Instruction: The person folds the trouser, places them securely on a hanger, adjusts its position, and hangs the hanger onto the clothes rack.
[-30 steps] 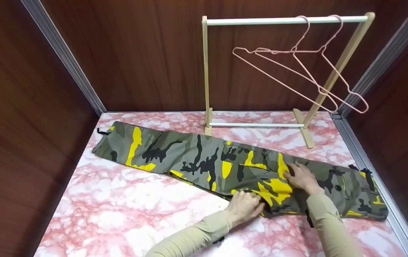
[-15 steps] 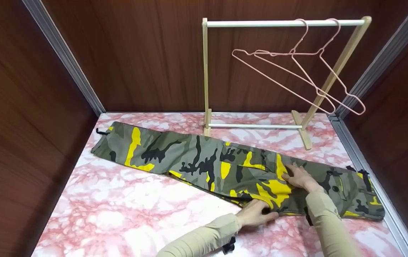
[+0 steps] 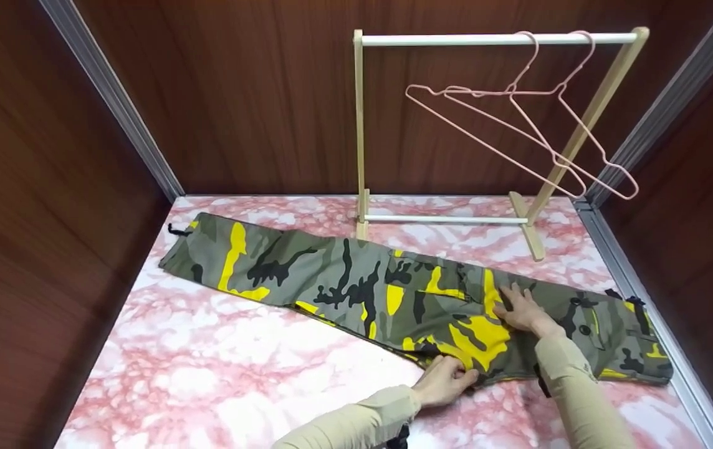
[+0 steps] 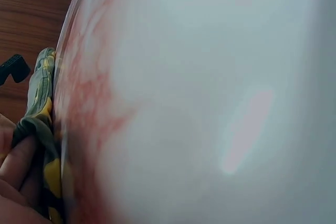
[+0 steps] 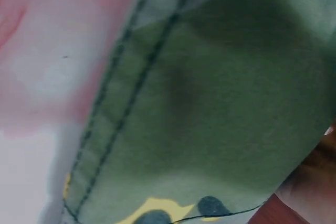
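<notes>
A pair of camouflage trousers in grey, green, black and yellow lies folded lengthwise, slanting across the table. My left hand pinches the near edge around the crotch, thumb and fingers closed on the fabric. In the left wrist view, the fingers curl into the cloth. On top of the trousers, close to the upper pocket area, my right hand rests with fingers spread. Green fabric with double stitching fills most of the right wrist view, with part of the hand at lower right.
Behind the trousers stands a wooden garment rack with a white top rail. Two pink hangers hang at its right end. Brown panel walls with metal corner strips enclose the pink marbled table.
My left hand has shifted right and nearer along the trouser edge, letting go and pinching it again; the raised fabric there now lies flatter. The right hand stays in place.
</notes>
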{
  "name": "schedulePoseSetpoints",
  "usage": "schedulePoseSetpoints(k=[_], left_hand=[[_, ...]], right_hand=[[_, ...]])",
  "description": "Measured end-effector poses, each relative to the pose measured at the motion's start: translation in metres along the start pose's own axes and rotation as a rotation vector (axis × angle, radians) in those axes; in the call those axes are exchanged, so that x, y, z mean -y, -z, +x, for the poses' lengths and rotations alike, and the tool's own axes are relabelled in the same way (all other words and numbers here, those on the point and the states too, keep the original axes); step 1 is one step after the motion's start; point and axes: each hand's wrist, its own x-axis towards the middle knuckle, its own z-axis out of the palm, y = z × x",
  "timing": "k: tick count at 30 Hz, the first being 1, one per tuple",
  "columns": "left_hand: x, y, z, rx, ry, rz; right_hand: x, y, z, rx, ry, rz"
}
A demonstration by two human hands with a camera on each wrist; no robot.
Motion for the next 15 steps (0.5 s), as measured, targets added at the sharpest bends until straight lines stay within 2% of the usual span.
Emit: schedulePoseSetpoints(k=[6, 10, 12, 13, 14, 15], left_hand=[[-0.002, -0.001, -0.007, -0.081, 0.107, -0.010], [-0.005, 0.009, -0.006, -0.186, 0.139, -0.027], [-0.006, 0.016, -0.003, -0.242, 0.195, -0.101], [-0.007, 0.020, -0.001, -0.260, 0.239, -0.174], [-0.008, 0.023, 0.000, -0.269, 0.290, -0.276], [-0.009, 0.027, 0.002, -0.269, 0.359, -0.421]], right_hand=[[-0.004, -0.009, 0.000, -0.025, 0.017, -0.008], [-0.007, -0.011, 0.000, -0.026, 0.025, -0.012], [-0.008, -0.011, -0.001, -0.019, 0.032, -0.013], [-0.009, -0.011, -0.001, -0.016, 0.037, -0.014], [-0.010, -0.011, -0.001, -0.013, 0.043, -0.015], [-0.010, -0.010, -0.001, -0.012, 0.045, -0.017]])
